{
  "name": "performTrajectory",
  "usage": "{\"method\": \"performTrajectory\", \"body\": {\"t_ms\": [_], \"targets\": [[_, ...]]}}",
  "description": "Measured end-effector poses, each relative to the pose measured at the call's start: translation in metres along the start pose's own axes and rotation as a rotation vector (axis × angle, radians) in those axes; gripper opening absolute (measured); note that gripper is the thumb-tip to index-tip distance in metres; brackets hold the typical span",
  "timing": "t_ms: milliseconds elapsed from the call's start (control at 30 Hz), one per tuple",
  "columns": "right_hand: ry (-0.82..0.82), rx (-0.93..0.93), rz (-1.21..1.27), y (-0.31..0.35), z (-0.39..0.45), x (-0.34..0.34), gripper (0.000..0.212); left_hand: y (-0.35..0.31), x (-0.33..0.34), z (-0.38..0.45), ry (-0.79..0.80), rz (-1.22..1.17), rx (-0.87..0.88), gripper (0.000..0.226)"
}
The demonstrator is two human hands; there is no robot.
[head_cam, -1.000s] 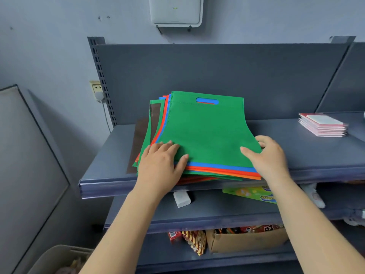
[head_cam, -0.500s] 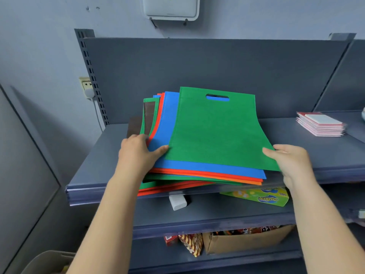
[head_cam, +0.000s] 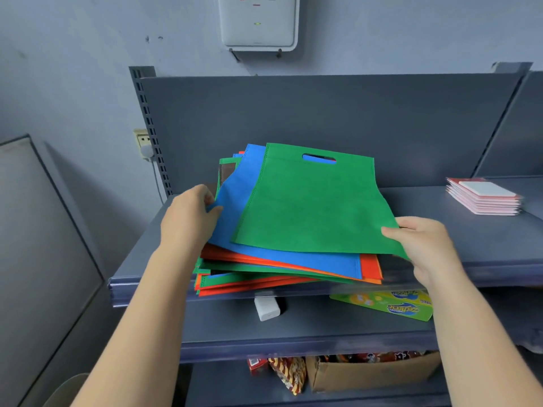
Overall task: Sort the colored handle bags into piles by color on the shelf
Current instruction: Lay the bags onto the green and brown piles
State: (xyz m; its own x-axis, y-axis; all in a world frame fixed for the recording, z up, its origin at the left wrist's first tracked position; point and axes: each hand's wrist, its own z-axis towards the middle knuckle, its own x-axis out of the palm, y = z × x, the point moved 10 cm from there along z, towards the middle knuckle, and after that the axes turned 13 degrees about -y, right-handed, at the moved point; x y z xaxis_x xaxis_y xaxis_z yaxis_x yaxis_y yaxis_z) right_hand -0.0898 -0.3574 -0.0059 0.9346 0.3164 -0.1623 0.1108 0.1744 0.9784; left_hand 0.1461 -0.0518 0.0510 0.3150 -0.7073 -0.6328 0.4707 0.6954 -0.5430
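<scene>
The right hand (head_cam: 423,248) has its grip on the near right corner of the top green bag (head_cam: 311,207), thumb on top and fingers curled beneath, lifting that corner off the pile. The left hand (head_cam: 189,218) has its grip on the left edge of the blue bag (head_cam: 235,212) just under it, fingers pinching the fabric. Both bags lie on a mixed stack of bags (head_cam: 264,271) in orange, green, red and brown, fanned out, its near edge overhanging the front lip of the shelf (head_cam: 484,248). The green bag's handle cut-out points toward the grey back panel (head_cam: 323,113), which stands close behind the stack. To the right of the stack the shelf surface is bare as far as a pile of pink packets (head_cam: 484,198) at the far right. A narrower bare strip lies left of the stack, ending at the slotted upright (head_cam: 150,136).
</scene>
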Motion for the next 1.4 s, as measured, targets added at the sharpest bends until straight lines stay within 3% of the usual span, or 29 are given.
{"method": "performTrajectory", "body": {"t_ms": [133, 267, 700, 933, 1167, 1400], "targets": [[-0.028, -0.068, 0.085, 0.011, -0.012, -0.005, 0.038, -0.008, -0.033, -0.018, -0.137, -0.154, 0.029, 0.005], [0.045, 0.049, 0.239, 0.001, -0.033, -0.007, 0.043, -0.011, -0.072, -0.055, -0.303, -0.243, 0.035, 0.015], [0.483, 0.456, 0.613, -0.017, -0.161, -0.015, 0.042, 0.049, -0.2, -0.256, -0.773, -0.503, -0.413, 0.022], [0.755, 0.52, 0.67, -0.014, -0.257, -0.011, 0.041, 0.076, -0.278, -0.369, -0.998, -0.667, -0.578, 0.019], [1.027, 0.5, 0.692, 0.02, -0.358, 0.014, 0.058, 0.091, -0.381, -0.46, -1.259, -0.662, -0.602, 0.015], [1.279, 0.553, 0.665, 0.052, -0.486, 0.039, 0.055, 0.086, -0.492, -0.554, -1.492, -0.51, -0.542, 0.014]]}}
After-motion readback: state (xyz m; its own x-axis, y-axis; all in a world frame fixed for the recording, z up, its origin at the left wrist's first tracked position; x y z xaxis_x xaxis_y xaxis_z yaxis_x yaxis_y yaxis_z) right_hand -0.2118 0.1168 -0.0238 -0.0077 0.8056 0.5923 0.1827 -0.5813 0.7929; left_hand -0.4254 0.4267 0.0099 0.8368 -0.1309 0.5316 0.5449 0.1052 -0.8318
